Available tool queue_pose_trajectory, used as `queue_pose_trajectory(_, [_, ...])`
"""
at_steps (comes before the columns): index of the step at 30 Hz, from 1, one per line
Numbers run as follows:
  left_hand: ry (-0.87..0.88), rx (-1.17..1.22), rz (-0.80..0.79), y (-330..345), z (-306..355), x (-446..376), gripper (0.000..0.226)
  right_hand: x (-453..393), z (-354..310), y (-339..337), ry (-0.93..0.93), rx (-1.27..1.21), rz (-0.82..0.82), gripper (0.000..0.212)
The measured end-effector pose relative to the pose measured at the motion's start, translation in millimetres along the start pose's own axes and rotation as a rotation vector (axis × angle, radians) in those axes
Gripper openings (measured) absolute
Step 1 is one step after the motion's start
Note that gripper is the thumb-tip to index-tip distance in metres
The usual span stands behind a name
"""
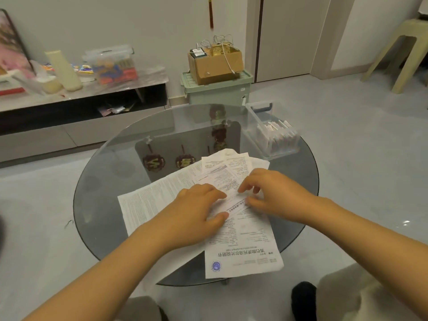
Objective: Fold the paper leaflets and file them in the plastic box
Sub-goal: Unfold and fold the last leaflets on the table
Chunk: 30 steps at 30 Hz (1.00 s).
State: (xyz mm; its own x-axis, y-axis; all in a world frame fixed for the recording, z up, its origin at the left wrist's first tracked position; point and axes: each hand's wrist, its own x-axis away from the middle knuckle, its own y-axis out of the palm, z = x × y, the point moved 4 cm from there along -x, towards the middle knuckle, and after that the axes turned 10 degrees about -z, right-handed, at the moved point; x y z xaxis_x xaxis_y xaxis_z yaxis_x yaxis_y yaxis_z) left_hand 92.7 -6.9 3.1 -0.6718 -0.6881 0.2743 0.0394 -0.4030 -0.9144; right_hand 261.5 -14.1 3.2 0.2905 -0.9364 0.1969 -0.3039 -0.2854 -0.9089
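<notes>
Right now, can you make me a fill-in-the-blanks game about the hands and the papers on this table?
1. The left hand and right hand are both on a ___ leaflet.
2. The round table is made of ___.
3. The folded leaflets already filed stand in a clear ___ box.
4. The cardboard box sits on a ___ bin.

Missing words: paper; glass; plastic; green

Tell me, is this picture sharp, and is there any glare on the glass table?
Head view: soft throughout, the leaflets' small print unreadable; wide-angle bending curves the glass table's rim; the glass mirrors hanging ornaments rather than glaring; both hands, left hand and right hand, evenly lit.
</notes>
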Motion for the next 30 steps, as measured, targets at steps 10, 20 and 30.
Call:
queue_pose_trajectory(10, [0.025,-0.054,0.042,16.4,-8.7,2.7,0.061,0.2,4.0,16.1,-0.064,0.069,-0.092,0.04])
queue_pose_trajectory(20, [0.023,0.03,0.152,16.2,-10.9,-1.1,0.056,-4.0,-5.3,14.9,-0.181,0.05,0.091,0.012])
queue_pose_trajectory(30, [-0.092,0.47,0.242,6.6,-15.7,7.3,0.01,9.8,-16.0,7.8,-0.152,-0.251,0.156,0.009])
